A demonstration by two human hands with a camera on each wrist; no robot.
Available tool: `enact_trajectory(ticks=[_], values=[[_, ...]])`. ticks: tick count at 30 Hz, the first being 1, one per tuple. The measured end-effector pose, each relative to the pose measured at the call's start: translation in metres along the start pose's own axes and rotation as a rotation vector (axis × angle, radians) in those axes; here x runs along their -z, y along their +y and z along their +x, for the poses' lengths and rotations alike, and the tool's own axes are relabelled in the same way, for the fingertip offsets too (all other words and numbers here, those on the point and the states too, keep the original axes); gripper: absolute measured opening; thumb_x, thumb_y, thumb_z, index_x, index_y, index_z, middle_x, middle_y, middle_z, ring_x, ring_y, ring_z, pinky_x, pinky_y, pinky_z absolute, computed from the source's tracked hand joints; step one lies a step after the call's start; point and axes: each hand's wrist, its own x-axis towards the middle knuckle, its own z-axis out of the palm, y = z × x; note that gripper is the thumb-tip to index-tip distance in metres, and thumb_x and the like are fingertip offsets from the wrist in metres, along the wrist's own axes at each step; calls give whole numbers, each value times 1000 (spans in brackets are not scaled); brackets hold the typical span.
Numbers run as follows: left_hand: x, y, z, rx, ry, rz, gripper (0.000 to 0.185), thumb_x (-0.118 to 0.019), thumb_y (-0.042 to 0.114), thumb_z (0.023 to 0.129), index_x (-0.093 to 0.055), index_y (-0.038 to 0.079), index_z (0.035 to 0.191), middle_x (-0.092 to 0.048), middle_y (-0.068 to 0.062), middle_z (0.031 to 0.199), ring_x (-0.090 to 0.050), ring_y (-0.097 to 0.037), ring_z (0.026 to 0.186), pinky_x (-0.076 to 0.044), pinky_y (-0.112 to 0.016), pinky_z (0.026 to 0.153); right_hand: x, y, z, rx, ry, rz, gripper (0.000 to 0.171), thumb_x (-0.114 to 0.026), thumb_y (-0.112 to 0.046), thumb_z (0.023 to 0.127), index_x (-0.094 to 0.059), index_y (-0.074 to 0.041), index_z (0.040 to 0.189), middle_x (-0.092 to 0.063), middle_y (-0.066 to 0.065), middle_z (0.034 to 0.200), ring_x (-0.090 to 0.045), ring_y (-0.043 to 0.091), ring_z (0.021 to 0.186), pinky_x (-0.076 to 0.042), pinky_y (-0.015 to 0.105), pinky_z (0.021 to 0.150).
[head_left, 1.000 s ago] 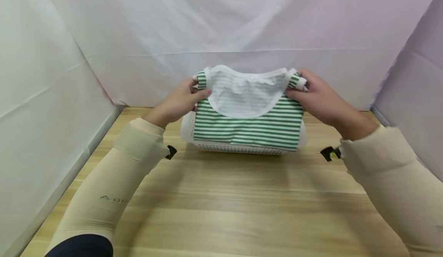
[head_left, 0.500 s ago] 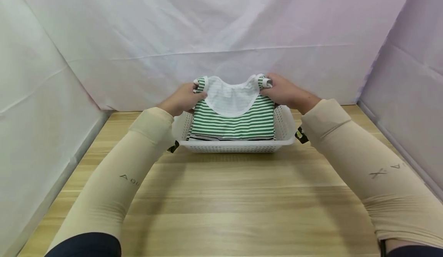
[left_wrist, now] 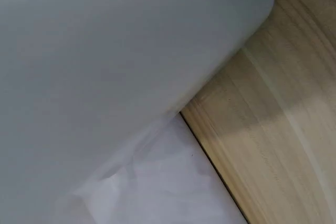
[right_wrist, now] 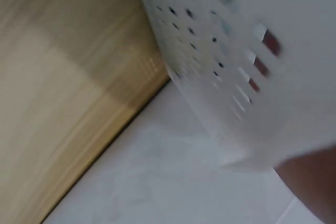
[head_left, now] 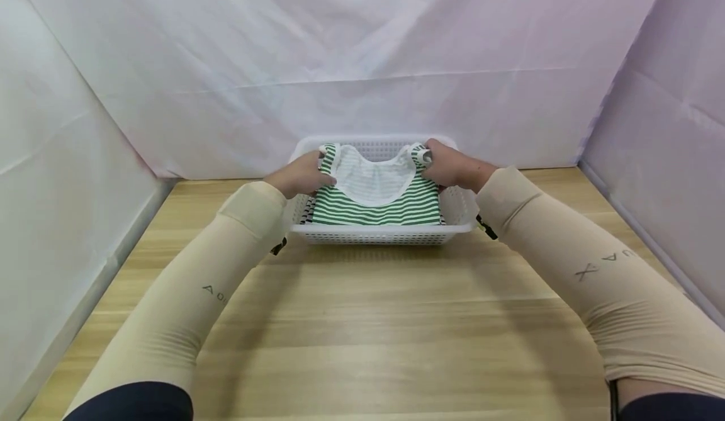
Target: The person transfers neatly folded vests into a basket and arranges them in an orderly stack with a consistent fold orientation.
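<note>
Basket (head_left: 374,235) holds folded striped shirt (head_left: 376,204), both hands' grip on its shoulders

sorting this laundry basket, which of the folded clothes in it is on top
The green-and-white striped top, which the left hand and right hand hold at its shoulders. The dark-striped garment only peeks out beneath it, at the white basket's left side.

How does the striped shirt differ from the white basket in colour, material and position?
The striped shirt has green and white stripes, while the white basket is plain white. The shirt is soft folded cloth; the basket looks like stiff plastic, its walls full of small holes. The shirt lies inside the basket, held at its shoulders by the left hand and the right hand; the basket stands on the wooden table.
</note>
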Motion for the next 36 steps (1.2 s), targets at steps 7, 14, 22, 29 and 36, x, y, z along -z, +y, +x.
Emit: enact_trajectory(ticks=[7, 14, 22, 29, 36], values=[[-3, -6, 0, -31, 17, 106, 81, -62, 15, 98, -10, 4, 159, -30, -17, 160, -32, -31, 147, -34, -47, 117, -11, 7, 8, -62, 51, -56, 85, -50, 3, 95, 0, -17, 161, -37, 22, 150, -52, 29, 97, -50, 36, 65], [-11, -8, -2, -40, 23, 218, 85, -60, 19, 99, -2, 7, 161, -33, -21, 158, -40, -35, 142, -37, -50, 115, -19, 10, 10, -45, 64, -195, 91, -52, 5, 94, 4, -20, 161, -64, 21, 110, -46, 19, 62, -42, 29, 57], [-21, -7, 0, -46, 8, 362, 82, -58, 13, 96, -6, 3, 160, -27, -20, 162, -35, -33, 147, -32, -45, 119, -25, 15, 10, -68, -5, -307, 89, -47, 8, 93, 3, -18, 162, -47, 25, 147, -57, 25, 90, -45, 40, 85], [-27, -11, 1, -57, 33, 411, 77, -58, 10, 95, -16, 1, 158, -34, -19, 159, -43, -30, 140, -37, -44, 115, -30, 17, 9, -51, -16, -363, 89, -47, 7, 92, 2, -16, 162, -45, 25, 148, -54, 24, 79, -42, 37, 77], [-26, -15, -13, -90, 86, 445, 70, -58, 17, 98, -23, 0, 157, -33, -20, 160, -37, -33, 146, -33, -47, 118, -31, 7, -3, -39, 16, -409, 81, -54, -18, 99, -2, -10, 161, -38, 29, 152, -48, 40, 132, -42, 52, 106]])
